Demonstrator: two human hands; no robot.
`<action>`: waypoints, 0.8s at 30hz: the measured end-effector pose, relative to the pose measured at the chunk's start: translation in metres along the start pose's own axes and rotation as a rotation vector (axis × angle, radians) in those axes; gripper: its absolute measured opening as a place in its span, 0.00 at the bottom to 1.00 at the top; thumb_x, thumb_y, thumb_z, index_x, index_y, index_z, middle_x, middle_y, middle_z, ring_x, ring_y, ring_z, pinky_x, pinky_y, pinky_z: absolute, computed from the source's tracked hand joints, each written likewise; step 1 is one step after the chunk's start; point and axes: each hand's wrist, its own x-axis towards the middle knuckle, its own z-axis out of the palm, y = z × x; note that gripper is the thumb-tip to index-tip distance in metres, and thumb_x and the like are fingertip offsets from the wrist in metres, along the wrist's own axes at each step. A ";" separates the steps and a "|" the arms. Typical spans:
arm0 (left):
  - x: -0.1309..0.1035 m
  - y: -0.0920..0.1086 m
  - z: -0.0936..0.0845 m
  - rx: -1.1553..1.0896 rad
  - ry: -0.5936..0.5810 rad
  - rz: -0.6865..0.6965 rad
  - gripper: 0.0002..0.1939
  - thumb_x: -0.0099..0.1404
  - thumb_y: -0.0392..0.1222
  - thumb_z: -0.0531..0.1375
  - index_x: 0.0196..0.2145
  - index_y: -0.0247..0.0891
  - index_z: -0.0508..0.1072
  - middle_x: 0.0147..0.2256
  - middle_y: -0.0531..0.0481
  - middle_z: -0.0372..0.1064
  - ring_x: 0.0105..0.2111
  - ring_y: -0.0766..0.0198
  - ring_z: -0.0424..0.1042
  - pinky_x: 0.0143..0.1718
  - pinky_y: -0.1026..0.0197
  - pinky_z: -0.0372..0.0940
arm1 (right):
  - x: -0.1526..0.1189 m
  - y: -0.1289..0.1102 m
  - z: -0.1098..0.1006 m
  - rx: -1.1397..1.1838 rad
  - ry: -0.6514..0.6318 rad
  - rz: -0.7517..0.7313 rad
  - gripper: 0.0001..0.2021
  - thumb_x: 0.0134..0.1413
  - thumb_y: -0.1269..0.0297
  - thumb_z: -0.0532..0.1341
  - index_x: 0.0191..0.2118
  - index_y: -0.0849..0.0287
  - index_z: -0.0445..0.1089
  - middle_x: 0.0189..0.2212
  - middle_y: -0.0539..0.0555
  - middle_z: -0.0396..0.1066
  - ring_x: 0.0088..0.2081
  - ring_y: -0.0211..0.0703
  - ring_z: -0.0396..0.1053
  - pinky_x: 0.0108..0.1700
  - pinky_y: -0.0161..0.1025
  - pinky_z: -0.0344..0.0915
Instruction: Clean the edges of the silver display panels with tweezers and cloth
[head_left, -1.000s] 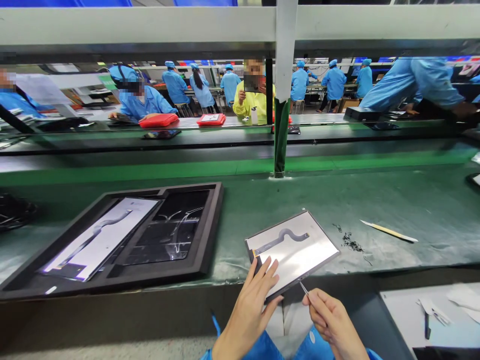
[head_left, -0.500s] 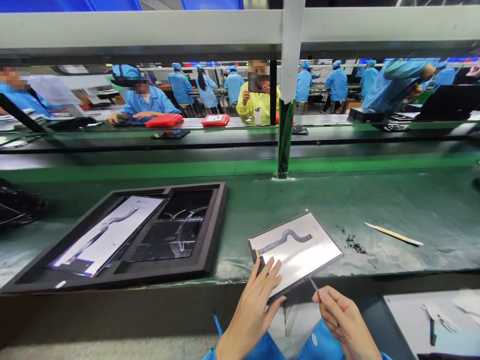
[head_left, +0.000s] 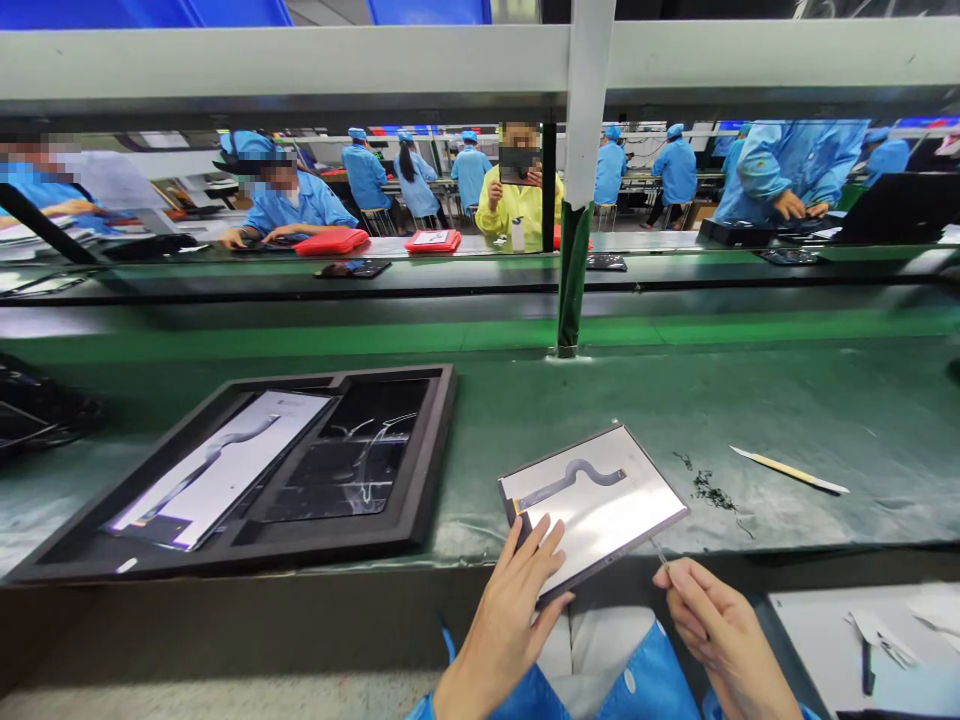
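Observation:
A display panel (head_left: 600, 500) with a silvery back and a grey curved ribbon cable lies at the bench's front edge, its near corner jutting past it. My left hand (head_left: 510, 600) grips its lower left side, fingers flat on top and thumb at the near edge. Between the thumb and fingers of my right hand (head_left: 712, 620) is a thin metal tool (head_left: 661, 552), seemingly tweezers, whose tip is at the panel's near right edge; whether it touches cannot be made out. Black scraps (head_left: 711, 492) and a knife with a yellowish handle (head_left: 795, 470) lie to the right.
At left, a black foam tray (head_left: 439, 450) holds another silvery panel (head_left: 225, 465) and a dark glossy one (head_left: 349, 455). A lower surface (head_left: 817, 630) at right bears small tools. A post (head_left: 574, 280) rises from the bench's back. Several people in blue work beyond.
My right hand has slid right along the panel's near edge with the thin tool. My left hand and the panel stay nearly in place. A co-worker at back right has straightened.

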 end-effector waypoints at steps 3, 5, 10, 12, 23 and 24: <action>0.001 0.001 0.000 0.020 -0.006 -0.002 0.12 0.72 0.35 0.56 0.52 0.34 0.65 0.58 0.37 0.68 0.63 0.50 0.61 0.63 0.37 0.57 | 0.002 -0.005 -0.006 -0.052 0.024 -0.035 0.29 0.45 0.34 0.66 0.31 0.61 0.72 0.18 0.41 0.46 0.20 0.29 0.39 0.21 0.31 0.38; 0.002 0.001 0.001 0.042 -0.013 0.005 0.11 0.72 0.35 0.55 0.51 0.34 0.65 0.58 0.37 0.68 0.63 0.50 0.61 0.63 0.37 0.57 | 0.003 -0.005 -0.007 -0.106 0.051 -0.077 0.28 0.44 0.34 0.66 0.30 0.60 0.72 0.17 0.42 0.48 0.20 0.30 0.42 0.20 0.31 0.40; 0.010 0.002 0.000 0.080 -0.062 0.016 0.13 0.72 0.40 0.56 0.52 0.34 0.66 0.60 0.36 0.65 0.65 0.46 0.57 0.62 0.34 0.58 | 0.010 0.001 -0.004 -0.241 0.050 -0.154 0.27 0.46 0.35 0.65 0.35 0.59 0.74 0.18 0.45 0.59 0.16 0.31 0.50 0.17 0.31 0.47; 0.017 0.003 0.000 0.058 -0.083 0.010 0.15 0.71 0.43 0.58 0.52 0.35 0.66 0.62 0.35 0.62 0.67 0.43 0.52 0.61 0.30 0.57 | 0.014 0.003 -0.005 -0.308 0.025 -0.201 0.27 0.47 0.36 0.65 0.37 0.59 0.75 0.20 0.46 0.63 0.16 0.32 0.54 0.17 0.32 0.52; 0.091 0.010 0.009 -0.183 -0.204 -0.090 0.09 0.68 0.34 0.59 0.45 0.40 0.73 0.69 0.40 0.47 0.70 0.43 0.32 0.63 0.23 0.41 | 0.015 -0.007 -0.013 -0.610 0.041 -0.497 0.14 0.57 0.50 0.61 0.36 0.54 0.76 0.27 0.50 0.76 0.29 0.42 0.72 0.32 0.32 0.66; 0.095 0.011 0.010 -0.193 -0.233 -0.097 0.07 0.67 0.34 0.60 0.43 0.40 0.74 0.69 0.40 0.47 0.70 0.43 0.32 0.63 0.24 0.40 | 0.015 -0.007 -0.013 -0.605 0.026 -0.492 0.14 0.58 0.50 0.61 0.36 0.54 0.76 0.27 0.50 0.75 0.28 0.42 0.72 0.31 0.32 0.66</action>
